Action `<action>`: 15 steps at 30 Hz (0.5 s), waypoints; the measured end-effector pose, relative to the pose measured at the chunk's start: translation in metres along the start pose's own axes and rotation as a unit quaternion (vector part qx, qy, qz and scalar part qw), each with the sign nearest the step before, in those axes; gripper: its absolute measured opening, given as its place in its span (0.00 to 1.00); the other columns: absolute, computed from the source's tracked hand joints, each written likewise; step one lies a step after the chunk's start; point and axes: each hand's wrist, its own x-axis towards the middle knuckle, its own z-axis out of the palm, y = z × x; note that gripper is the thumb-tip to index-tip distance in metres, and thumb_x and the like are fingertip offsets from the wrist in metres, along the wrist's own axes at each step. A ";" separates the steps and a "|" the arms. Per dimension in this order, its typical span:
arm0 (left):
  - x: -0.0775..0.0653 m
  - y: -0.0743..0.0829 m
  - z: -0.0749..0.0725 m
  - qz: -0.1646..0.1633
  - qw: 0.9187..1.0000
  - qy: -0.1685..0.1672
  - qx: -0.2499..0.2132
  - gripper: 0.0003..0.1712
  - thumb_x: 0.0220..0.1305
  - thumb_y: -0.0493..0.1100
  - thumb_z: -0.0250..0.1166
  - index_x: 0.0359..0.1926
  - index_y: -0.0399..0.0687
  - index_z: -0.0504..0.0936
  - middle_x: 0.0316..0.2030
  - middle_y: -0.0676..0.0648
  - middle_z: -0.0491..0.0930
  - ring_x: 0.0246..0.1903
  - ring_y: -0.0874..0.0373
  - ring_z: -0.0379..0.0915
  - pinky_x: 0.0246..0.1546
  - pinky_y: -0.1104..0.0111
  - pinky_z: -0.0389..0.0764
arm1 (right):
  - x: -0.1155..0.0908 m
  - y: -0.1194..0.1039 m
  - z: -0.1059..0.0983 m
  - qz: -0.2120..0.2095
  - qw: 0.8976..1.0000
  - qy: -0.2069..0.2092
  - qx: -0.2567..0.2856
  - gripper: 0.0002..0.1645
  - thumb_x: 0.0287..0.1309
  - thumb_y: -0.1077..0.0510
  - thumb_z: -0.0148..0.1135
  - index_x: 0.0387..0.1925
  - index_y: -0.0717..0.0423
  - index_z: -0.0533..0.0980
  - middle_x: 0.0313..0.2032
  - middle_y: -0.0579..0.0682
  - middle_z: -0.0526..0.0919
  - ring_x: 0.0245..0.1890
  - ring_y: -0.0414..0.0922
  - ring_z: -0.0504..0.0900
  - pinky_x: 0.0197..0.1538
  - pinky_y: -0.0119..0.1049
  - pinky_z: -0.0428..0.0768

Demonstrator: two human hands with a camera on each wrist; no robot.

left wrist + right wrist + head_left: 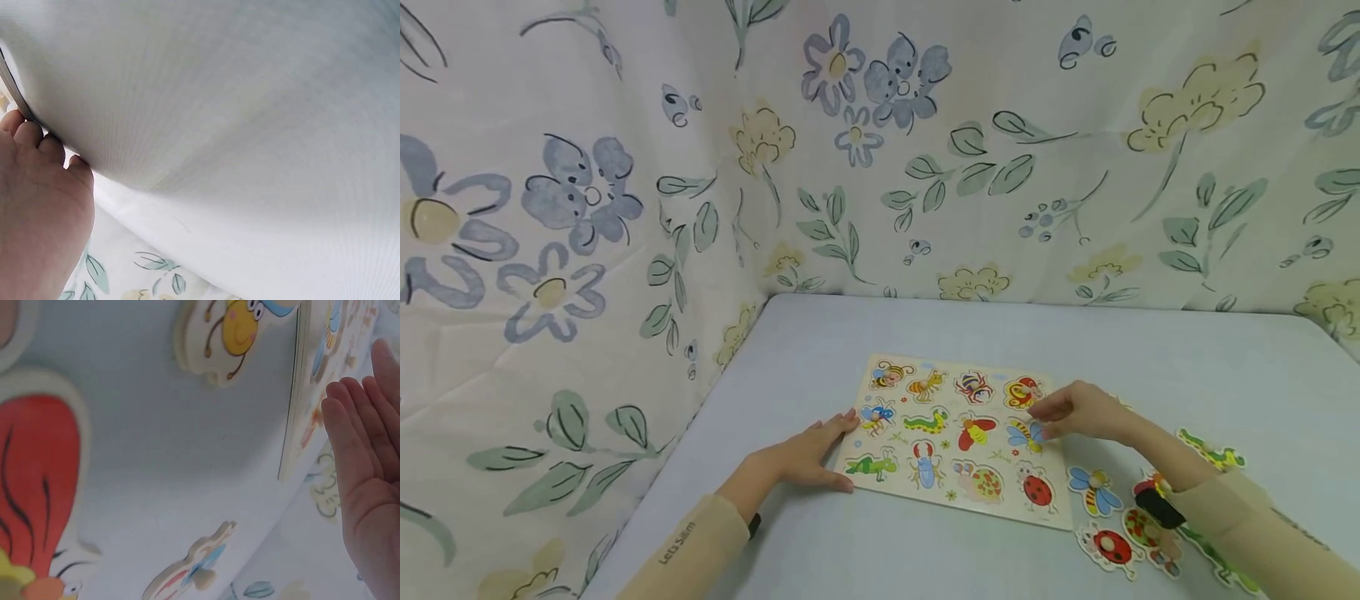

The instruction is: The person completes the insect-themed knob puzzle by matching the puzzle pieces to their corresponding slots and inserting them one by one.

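Observation:
A wooden insect puzzle board [1011, 475] lies on the table, showing rows of bugs. My left hand [808, 454] rests at its left edge, fingers on the rim and thumb near the lower corner. Over the board's right side hovers my right hand [1084, 412], close to the blue-winged bug picture. The right wrist view shows its fingers [353, 434] extended side by side, with nothing between them and the thumb. Just right of the board lie a bee piece [1096, 492] with blue wings and a ladybug piece [1112, 547].
More loose pieces lie under and beside my right forearm: a snail [1141, 528], a caterpillar [1213, 450] and a green piece [1221, 562]. In the right wrist view a red-winged piece [44, 475] is close by. A floral curtain [970, 225] hangs behind the white table [820, 333].

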 end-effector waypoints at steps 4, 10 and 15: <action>0.001 0.000 0.000 0.006 1.000 -0.002 0.000 0.59 0.52 0.61 0.73 0.75 0.42 0.53 0.76 0.45 0.46 0.74 0.47 0.43 0.73 0.51 0.48 | -0.007 0.006 -0.004 0.015 1.000 0.009 -0.018 0.22 0.51 0.62 0.72 0.47 0.70 0.81 0.44 0.61 0.85 0.44 0.54 0.85 0.44 0.41 0.85; 0.003 -0.002 0.002 0.005 1.000 -0.002 0.001 0.59 0.52 0.61 0.73 0.75 0.42 0.53 0.76 0.45 0.46 0.74 0.47 0.42 0.73 0.51 0.48 | -0.022 0.019 -0.013 0.040 0.998 0.024 -0.031 0.22 0.52 0.62 0.71 0.48 0.70 0.80 0.45 0.63 0.84 0.45 0.56 0.84 0.45 0.45 0.84; 0.003 -0.003 0.002 -0.001 1.000 -0.001 0.002 0.58 0.52 0.61 0.73 0.75 0.43 0.53 0.76 0.46 0.46 0.74 0.48 0.42 0.73 0.52 0.47 | -0.032 0.029 -0.019 0.031 0.999 0.025 -0.033 0.21 0.53 0.61 0.70 0.48 0.70 0.80 0.45 0.63 0.84 0.45 0.57 0.84 0.45 0.44 0.85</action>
